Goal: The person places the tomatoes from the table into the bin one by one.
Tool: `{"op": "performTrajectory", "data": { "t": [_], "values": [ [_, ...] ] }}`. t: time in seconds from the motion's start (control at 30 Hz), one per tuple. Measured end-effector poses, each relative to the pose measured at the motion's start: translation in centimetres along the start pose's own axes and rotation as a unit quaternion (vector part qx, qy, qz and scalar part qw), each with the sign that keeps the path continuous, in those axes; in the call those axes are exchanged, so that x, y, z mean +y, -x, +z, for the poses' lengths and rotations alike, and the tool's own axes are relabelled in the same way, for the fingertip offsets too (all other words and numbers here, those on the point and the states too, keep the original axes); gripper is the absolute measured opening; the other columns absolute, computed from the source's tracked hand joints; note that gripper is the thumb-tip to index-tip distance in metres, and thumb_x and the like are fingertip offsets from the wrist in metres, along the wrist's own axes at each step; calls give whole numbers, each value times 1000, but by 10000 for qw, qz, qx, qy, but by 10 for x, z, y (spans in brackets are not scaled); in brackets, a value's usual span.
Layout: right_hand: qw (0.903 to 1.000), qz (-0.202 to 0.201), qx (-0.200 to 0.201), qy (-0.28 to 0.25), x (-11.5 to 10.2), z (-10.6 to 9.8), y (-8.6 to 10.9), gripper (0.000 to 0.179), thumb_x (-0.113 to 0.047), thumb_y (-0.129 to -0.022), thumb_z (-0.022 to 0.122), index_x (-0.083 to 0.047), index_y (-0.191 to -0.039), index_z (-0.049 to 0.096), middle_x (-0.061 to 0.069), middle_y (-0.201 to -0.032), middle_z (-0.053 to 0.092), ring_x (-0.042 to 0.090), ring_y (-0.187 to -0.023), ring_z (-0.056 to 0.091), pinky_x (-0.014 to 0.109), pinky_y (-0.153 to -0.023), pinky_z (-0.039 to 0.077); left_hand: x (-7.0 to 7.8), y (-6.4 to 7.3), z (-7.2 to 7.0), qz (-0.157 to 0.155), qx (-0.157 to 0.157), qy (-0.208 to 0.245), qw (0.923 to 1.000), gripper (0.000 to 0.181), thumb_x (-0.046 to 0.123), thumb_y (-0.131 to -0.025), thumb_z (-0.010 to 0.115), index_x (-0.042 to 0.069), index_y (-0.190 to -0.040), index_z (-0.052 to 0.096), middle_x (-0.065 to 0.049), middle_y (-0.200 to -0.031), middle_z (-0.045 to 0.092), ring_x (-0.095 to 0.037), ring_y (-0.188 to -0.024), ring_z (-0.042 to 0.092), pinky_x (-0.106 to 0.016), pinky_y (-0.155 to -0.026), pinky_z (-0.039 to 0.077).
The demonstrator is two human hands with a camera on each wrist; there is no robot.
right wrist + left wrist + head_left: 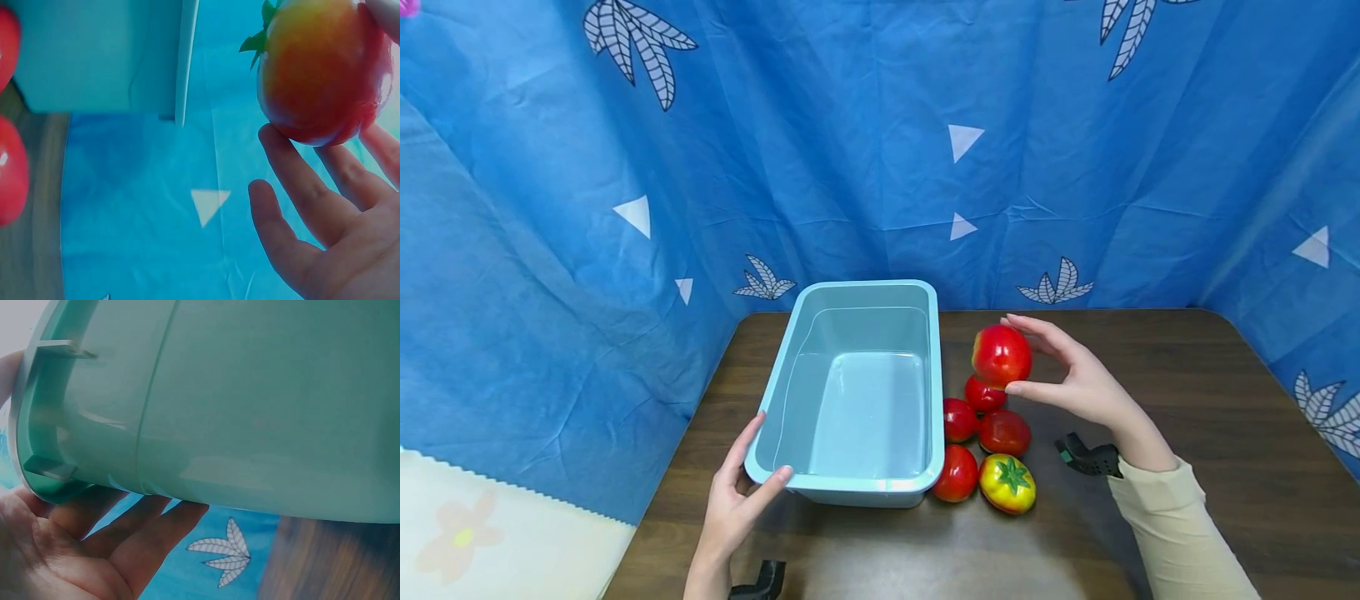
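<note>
My right hand (1078,379) holds a red toy tomato (1002,356) between thumb and fingertips, raised above the table. In the right wrist view, green leaves and an orange-yellow patch show on this tomato (325,75). My left hand (733,492) grips the near left corner of a light blue plastic bin (871,484), thumb at the rim. The left wrist view shows its fingers (150,537) against the bin's outer wall (250,425). Beside the bin's right wall lie several tomatoes, mostly red, like this one (1004,432). The nearest tomato (1007,483) is yellow with a green leafy top.
The bin stands on a dark brown wooden table (1150,350), its inside floor (872,417) visible and bare. A blue patterned cloth (880,167) hangs behind the table and along both sides. A pale cloth (497,533) with a flower lies at the lower left.
</note>
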State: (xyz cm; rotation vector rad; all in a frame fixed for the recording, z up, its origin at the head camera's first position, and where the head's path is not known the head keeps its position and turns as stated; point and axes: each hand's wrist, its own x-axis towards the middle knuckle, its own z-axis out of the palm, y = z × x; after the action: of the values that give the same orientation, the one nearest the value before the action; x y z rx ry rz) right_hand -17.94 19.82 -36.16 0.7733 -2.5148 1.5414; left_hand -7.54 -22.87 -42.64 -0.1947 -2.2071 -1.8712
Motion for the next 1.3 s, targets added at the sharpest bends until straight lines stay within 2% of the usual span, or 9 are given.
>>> {"op": "performTrajectory", "data": {
  "t": [0.13, 0.2, 0.37, 0.5, 0.6, 0.73, 0.9, 1.1, 1.3],
  "values": [
    [9993, -177, -216, -259, -5, 8, -12, 76, -8, -76, 76, -18, -142, 39, 2, -142, 42, 24, -123, 43, 52, -91, 43, 0, 0, 0, 24, 17, 28, 10000, 71, -10, -80, 66, 9, -143, 39, -21, -139, 38, -21, -111, 54, -24, -78, 52],
    [9984, -225, -346, -396, -6, 13, -17, 75, -9, -77, 75, -17, -142, 39, 3, -141, 42, 25, -123, 43, 55, -90, 43, 0, 0, 0, 42, 13, 36, 10000, 71, -10, -80, 65, 9, -143, 39, -21, -139, 38, -22, -111, 54, -24, -77, 52],
    [9956, -273, -649, -612, -6, 30, -28, 73, -12, -78, 75, -18, -141, 39, 2, -140, 43, 26, -123, 43, 46, -87, 48, 1, 0, 0, 17, 38, 10, 10000, 71, -10, -79, 66, 9, -143, 39, -21, -138, 39, -21, -110, 54, -24, -76, 53],
    [9937, -157, -837, -727, -8, 45, -31, 75, -16, -77, 77, -20, -141, 38, 1, -139, 43, 27, -122, 44, 40, -84, 51, 0, 0, 0, -32, 47, -12, 10000, 71, -10, -80, 66, 9, -143, 39, -20, -139, 38, -20, -110, 54, -24, -77, 52],
    [9925, -26, -919, -801, -9, 56, -32, 77, -19, -77, 78, -23, -142, 37, 0, -138, 44, 26, -122, 44, 39, -81, 53, 0, 0, 0, -42, 41, 12, 10000, 71, -10, -80, 66, 9, -143, 39, -19, -140, 37, -20, -111, 53, -23, -77, 52],
    [9924, -47, -933, -802, -11, 67, -34, 77, -20, -77, 77, -25, -142, 36, -1, -139, 43, 24, -121, 44, 41, -84, 51, 0, 0, 0, -31, 35, 43, 10000, 71, -10, -80, 65, 9, -143, 39, -19, -140, 37, -20, -112, 53, -24, -78, 52],
    [9932, -276, -932, -641, -12, 82, -36, 74, -20, -77, 77, -23, -141, 39, -1, -139, 43, 22, -122, 42, 42, -86, 50, 0, 0, 0, -6, 35, 35, 10000, 71, -10, -80, 65, 9, -143, 39, -18, -140, 38, -22, -112, 52, -24, -78, 52],
    [9947, -389, -935, -161, -14, 95, -35, 76, -27, -73, 81, -26, -139, 43, -2, -139, 41, 22, -126, 36, 34, -77, 54, 0, -1, 0, 42, 33, -23, 10000, 71, -9, -80, 65, 9, -143, 39, -17, -142, 36, -20, -114, 50, -22, -80, 51],
    [9951, -355, -922, 47, -14, 99, -34, 77, -31, -73, 80, -25, -140, 43, 0, -140, 41, 28, -133, 25, 40, -78, 54, 0, 0, 0, 62, 61, -71, 9999, 71, -9, -80, 65, 9, -143, 39, -16, -143, 36, -19, -115, 49, -20, -82, 49]
  ]
}}
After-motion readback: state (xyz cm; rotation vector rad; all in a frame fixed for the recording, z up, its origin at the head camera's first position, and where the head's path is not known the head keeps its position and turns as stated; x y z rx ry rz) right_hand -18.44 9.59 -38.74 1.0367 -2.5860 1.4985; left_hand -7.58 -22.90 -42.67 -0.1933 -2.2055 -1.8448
